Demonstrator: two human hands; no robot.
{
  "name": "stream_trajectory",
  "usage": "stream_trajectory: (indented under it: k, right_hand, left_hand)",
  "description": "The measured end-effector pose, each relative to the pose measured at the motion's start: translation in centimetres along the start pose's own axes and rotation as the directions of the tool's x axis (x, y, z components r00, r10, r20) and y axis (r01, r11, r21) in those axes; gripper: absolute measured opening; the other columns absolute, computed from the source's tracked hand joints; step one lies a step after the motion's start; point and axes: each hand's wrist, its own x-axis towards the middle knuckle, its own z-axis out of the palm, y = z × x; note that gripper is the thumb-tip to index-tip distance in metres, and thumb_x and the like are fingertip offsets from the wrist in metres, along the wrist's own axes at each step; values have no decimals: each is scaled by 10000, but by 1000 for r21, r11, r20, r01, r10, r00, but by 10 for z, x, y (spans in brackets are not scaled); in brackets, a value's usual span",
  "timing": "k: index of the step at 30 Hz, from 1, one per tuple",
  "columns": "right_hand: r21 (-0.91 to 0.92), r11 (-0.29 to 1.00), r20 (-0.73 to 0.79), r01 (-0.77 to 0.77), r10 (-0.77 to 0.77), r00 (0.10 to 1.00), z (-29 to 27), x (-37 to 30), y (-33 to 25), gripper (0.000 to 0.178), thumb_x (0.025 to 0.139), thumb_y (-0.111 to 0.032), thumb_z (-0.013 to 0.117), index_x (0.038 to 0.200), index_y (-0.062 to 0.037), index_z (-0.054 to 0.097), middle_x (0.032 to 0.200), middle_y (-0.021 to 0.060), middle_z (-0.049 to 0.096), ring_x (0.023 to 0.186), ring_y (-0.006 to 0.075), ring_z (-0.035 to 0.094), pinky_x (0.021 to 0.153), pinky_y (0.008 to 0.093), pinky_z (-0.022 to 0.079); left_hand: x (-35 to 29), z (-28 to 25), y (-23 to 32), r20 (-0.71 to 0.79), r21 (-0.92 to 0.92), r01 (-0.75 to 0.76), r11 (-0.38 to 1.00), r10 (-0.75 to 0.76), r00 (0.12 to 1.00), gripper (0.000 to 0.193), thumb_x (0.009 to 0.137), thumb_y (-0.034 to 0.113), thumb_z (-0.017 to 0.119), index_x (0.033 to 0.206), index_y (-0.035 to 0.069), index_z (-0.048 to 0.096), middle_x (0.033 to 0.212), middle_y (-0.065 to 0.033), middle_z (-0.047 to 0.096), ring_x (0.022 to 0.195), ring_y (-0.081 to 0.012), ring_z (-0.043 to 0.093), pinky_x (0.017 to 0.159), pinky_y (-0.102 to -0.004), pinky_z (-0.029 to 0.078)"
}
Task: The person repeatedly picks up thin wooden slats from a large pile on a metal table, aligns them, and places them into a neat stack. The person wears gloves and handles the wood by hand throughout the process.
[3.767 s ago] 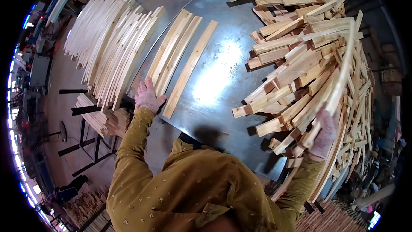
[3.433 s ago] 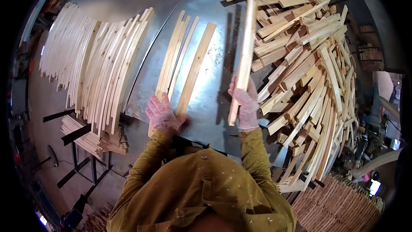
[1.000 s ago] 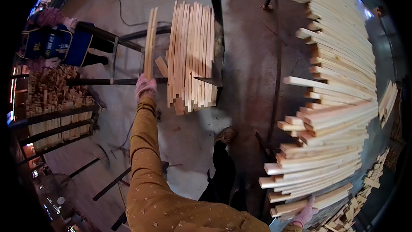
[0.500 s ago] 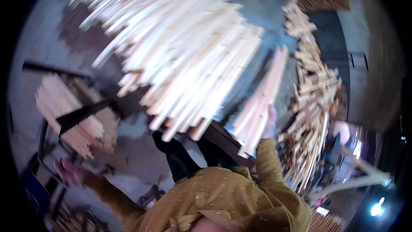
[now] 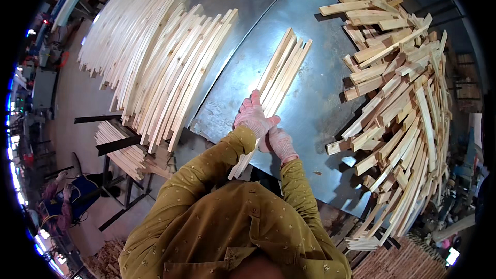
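Head view looks down on a grey metal desk. My left hand and right hand both wear light gloves and sit close together. They are closed around the near end of a small bundle of sticks. The bundle lies flat on the desk and points away from me, and its near end hangs over the desk edge.

The sticks are long, thin and made of pale wood. I think they are light and stiff, but they can slide past each other. I would squeeze them from both sides near the end so they stay in a neat bunch.

A big messy pile of sticks is on the right. A tidy stack is on the left, well apart from my hands. More sticks rest on a rack below it.
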Motion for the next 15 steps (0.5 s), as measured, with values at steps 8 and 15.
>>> stream_trajectory:
  k: [8, 15]
  right_hand:
    - [-167, 974, -338, 153, -203, 919, -22, -39, -44, 1087, 830, -648, 647, 1519, 77, 223, 1336, 320, 541, 1207, 462, 560, 1035, 452, 445]
    - [-418, 881, -527, 220, -432, 732, 8, -8, -40, 1182, 736, -483, 801, 1536, 82, 139, 1490, 295, 368, 1353, 393, 429, 1120, 401, 382]
  left_hand:
    - [59, 41, -58, -205, -207, -275, 939, 233, 951, 699, 930, 426, 659, 1467, 36, 440, 1266, -203, 643, 1203, -307, 599, 1017, -381, 451]
    - [29, -29, -96, -226, -510, -264, 819, 169, 959, 487, 964, 318, 616, 1327, -5, 587, 1199, -132, 669, 1106, -208, 602, 983, -322, 460]
